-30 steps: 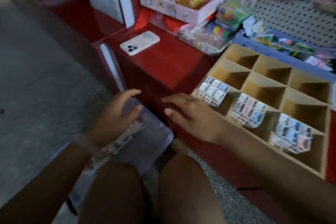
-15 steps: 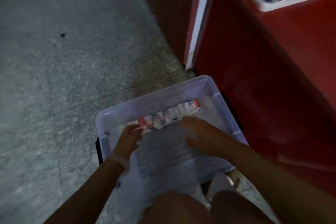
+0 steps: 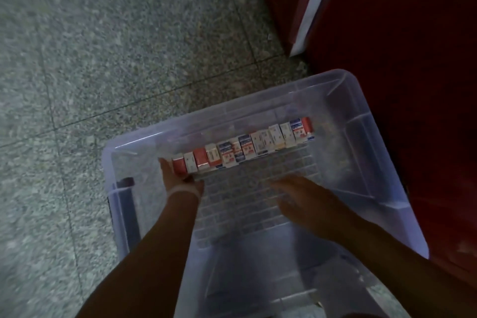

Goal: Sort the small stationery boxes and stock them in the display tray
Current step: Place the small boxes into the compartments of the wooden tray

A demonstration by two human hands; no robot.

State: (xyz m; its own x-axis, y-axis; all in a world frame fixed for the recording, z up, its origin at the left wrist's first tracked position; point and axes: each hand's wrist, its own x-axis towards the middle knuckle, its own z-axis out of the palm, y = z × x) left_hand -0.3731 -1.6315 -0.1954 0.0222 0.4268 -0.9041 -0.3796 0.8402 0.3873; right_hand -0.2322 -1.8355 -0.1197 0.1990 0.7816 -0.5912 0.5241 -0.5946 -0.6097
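A row of small stationery boxes, red, white and blue, stands on edge along the far wall inside a clear plastic bin on the floor. My left hand is down in the bin at the left end of the row, with its fingers laid against the end red box. My right hand hovers inside the bin just short of the row's middle, fingers straight and holding nothing; it is blurred. The display tray is out of view.
The bin sits on a speckled grey tiled floor. A red counter with a white edge strip rises right beside the bin on the right. My knees are at the bottom edge.
My view has dropped from the counter and tray to the bin on the floor. Both hands went down into the bin; the left reached the row's left end.
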